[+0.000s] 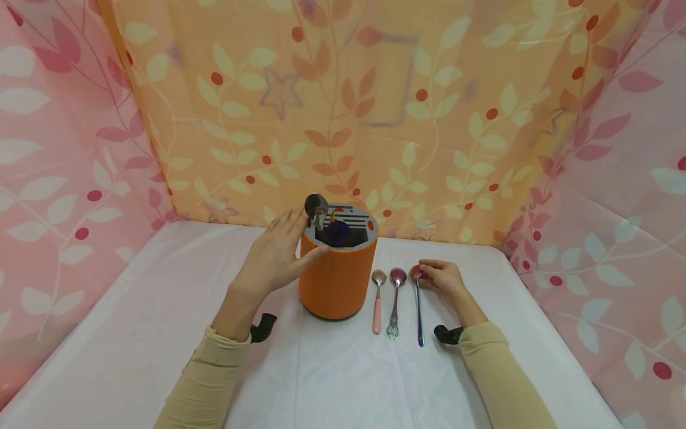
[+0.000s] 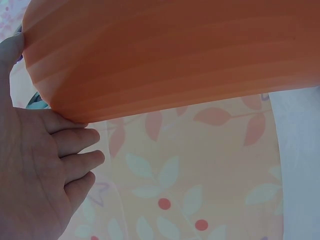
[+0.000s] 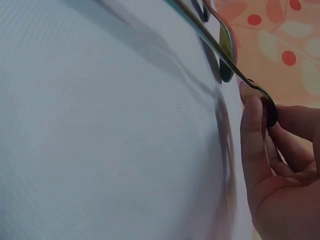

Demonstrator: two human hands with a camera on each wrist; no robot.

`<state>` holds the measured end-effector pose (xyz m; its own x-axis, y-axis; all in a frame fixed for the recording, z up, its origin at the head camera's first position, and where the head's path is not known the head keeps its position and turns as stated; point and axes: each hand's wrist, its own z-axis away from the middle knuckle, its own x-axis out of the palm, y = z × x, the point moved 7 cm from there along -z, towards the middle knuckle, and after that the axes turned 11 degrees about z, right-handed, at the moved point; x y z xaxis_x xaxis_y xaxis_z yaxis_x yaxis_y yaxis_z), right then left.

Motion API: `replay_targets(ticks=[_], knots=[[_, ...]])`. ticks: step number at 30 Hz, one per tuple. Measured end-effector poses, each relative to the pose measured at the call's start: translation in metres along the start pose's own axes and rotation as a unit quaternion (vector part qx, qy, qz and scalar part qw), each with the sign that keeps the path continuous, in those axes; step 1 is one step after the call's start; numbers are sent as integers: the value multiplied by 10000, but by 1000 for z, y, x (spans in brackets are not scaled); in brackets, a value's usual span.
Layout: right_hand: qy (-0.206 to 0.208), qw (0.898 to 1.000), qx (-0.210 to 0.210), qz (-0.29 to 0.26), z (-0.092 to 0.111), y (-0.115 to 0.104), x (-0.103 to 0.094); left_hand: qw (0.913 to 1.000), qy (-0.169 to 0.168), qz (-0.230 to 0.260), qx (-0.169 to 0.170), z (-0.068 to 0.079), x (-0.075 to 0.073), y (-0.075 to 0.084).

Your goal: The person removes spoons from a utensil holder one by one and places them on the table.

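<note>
An orange cylindrical utensil holder [image 1: 334, 280] with a grey slotted top stands on the table. My left hand [image 1: 273, 253] rests against its upper left side, fingers extended, thumb [image 2: 9, 52] near the top rim. A silver spoon [image 1: 315, 205] and a dark purple spoon [image 1: 337, 232] stand in the holder, bowls up. To its right, my right hand [image 1: 445, 279] pinches the bowl of a long, thin-handled iridescent spoon [image 1: 420, 316] between thumb and fingers. In the right wrist view that spoon's handle [image 3: 215, 47] runs toward the upper left.
Left of the held spoon lie a purple spoon with an ornate handle [image 1: 393, 304] and a pink-handled spoon [image 1: 377, 313], bowls pointing away. White cloth covers the table [image 1: 321, 375]. A yellow leaf-patterned curtain [image 1: 348, 119] hangs behind, pink ones at both sides.
</note>
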<state>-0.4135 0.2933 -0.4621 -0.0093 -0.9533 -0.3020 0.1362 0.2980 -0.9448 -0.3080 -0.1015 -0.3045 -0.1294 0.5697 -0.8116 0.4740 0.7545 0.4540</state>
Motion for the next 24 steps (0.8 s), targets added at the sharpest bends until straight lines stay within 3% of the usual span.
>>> replay_targets(ticks=[9, 15, 24], knots=[[-55, 9995, 54, 294, -7, 10, 4, 10000, 4, -18, 6, 0, 0, 0], [203, 9975, -86, 668, -3, 9, 0, 10000, -45, -30, -40, 0, -1, 0], [481, 9896, 33, 1357, 9, 7, -5, 9999, -76, 38, -69, 0, 0, 0]])
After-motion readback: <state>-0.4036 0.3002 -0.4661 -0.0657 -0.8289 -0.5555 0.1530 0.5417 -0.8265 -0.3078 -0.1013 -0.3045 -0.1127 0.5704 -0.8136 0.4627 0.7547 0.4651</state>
